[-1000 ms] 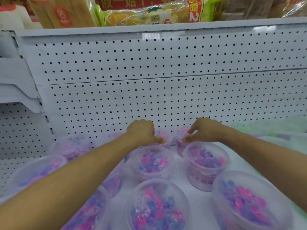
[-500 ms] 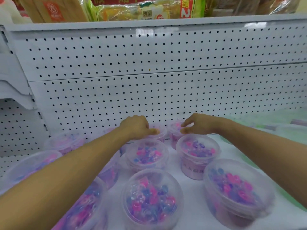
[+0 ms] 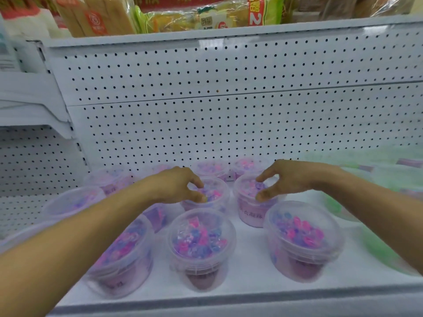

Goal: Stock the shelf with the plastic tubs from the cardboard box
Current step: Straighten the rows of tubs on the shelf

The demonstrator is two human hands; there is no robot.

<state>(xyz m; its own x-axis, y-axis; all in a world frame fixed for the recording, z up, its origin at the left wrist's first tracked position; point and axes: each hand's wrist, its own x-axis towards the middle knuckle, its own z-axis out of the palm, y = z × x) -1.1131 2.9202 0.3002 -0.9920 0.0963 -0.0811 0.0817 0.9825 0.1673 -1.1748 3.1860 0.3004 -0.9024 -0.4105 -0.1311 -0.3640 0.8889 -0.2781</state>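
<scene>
Several clear plastic tubs of pink and purple beads stand in rows on the white shelf (image 3: 240, 291). My left hand (image 3: 176, 186) hovers over a middle-row tub (image 3: 216, 196), thumb and fingers loosely curved and holding nothing. My right hand (image 3: 283, 179) hovers the same way over the neighbouring tub (image 3: 249, 211). Two back-row tubs (image 3: 209, 168) (image 3: 246, 164) stand against the pegboard beyond my fingertips. Nearer the shelf edge stand three front tubs (image 3: 199, 241) (image 3: 302, 236) (image 3: 123, 250). The cardboard box is out of view.
A white pegboard back panel (image 3: 229, 124) closes the shelf behind. Blurred green tubs (image 3: 384, 248) occupy the right side of the shelf. More purple tubs (image 3: 73, 200) sit to the left. An upper shelf carries packaged goods (image 3: 206, 17).
Both hands have let go of the back-row tubs and drawn back towards me, now hanging over the middle row. The view has tilted lower.
</scene>
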